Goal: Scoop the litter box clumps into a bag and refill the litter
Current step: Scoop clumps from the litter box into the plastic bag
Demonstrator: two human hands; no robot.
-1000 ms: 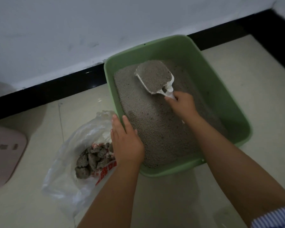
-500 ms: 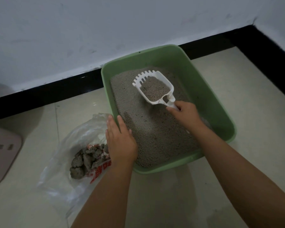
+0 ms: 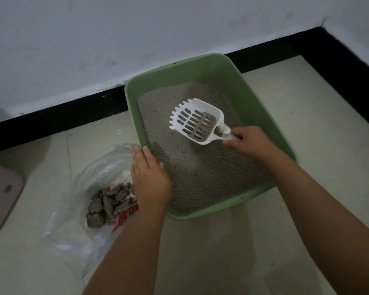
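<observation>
Against the far wall sits the green litter box [image 3: 262,116], filled with grey litter [image 3: 200,173]. My right hand [image 3: 251,142] grips the white slotted scoop [image 3: 197,124] by its handle, above the litter. My left hand [image 3: 150,177] rests flat, fingers open, on the box's left rim. Left of it, the clear bag [image 3: 81,209] holds clumps [image 3: 107,204].

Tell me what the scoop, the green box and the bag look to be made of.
Scoop: white moulded plastic, seemingly rigid, with cut slots and a toothed front edge, matte.
Green box: likely plastic too, one smooth piece with rounded rim and corners, dull sheen.
Bag: thin clear plastic film, crinkled, glossy, clumps showing through.
</observation>
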